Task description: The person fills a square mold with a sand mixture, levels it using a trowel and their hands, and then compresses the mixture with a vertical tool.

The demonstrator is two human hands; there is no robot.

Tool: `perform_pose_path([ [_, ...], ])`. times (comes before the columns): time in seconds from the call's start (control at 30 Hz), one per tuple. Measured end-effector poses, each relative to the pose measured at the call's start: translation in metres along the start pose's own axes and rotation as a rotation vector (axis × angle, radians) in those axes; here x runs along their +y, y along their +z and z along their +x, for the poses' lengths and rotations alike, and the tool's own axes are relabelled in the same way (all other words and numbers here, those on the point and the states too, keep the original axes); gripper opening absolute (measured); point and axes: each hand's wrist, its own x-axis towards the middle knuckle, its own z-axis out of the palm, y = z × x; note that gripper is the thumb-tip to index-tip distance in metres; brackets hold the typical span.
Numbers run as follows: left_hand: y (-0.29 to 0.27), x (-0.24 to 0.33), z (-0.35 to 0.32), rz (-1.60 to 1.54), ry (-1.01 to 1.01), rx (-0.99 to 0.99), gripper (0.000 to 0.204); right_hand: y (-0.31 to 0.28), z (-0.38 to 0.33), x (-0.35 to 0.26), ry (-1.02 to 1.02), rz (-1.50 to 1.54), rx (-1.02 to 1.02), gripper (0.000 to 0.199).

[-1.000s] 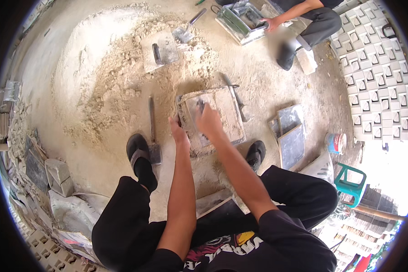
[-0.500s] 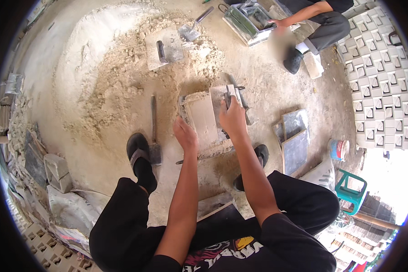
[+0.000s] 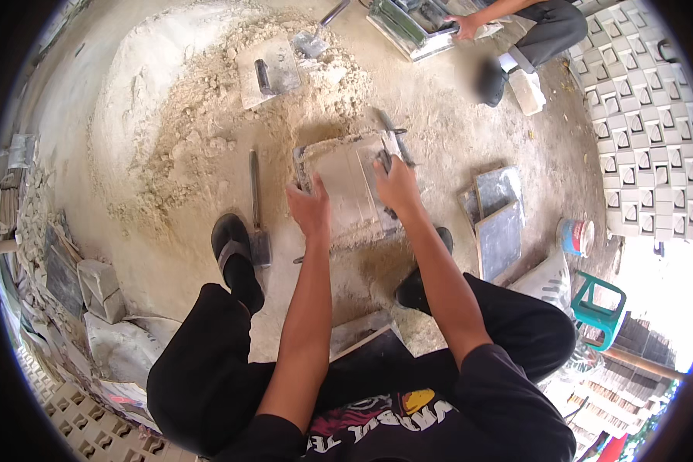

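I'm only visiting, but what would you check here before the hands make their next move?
1. Right hand gripping the trowel handle: ok.
2. Left hand at the frame's left edge, apart from the trowel: ok.
3. Frame edges free of loose mix: not ok, crumbs lie along the near edge.
4. Mix packed firmly underneath: cannot tell.
5. Co-worker's hand clear: ok, it is at another frame farther off.

a dusty block-making workshop, shown by a heap of sandy powder, a powder-filled frame and stacked pale blocks.
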Motion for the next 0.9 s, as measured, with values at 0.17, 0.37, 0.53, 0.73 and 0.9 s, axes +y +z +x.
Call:
perform_pose_path([
  [0.17, 0.002, 0.0, -0.005, -0.032, 0.018, -0.003, 0.049, 0.018, -0.031, -0.008, 0.05, 0.002, -0.065, 0.036],
  [0.37, 0.014, -0.027, 0.012, -0.444, -0.158, -0.073, 0.044, 0.006, -0.044, -0.026, 0.044, 0.081, -0.106, 0.034],
  [0.53, 0.023, -0.056, 0.025, -0.737, -0.389, -0.194, 0.051, 0.058, -0.056, -0.01, 0.0, 0.052, -0.062, 0.033],
  [0.73, 0.017, -0.055, 0.025, -1.172, -0.598, -0.257, 0.062, 0.042, -0.057, -0.051, 0.004, 0.12, -0.069, 0.031],
  [0.9, 0.011, -0.063, 0.029, -1.186, -0.707, -0.089, 0.064, 0.068, -0.041, -0.046, -0.04, 0.002, -0.122, 0.031],
])
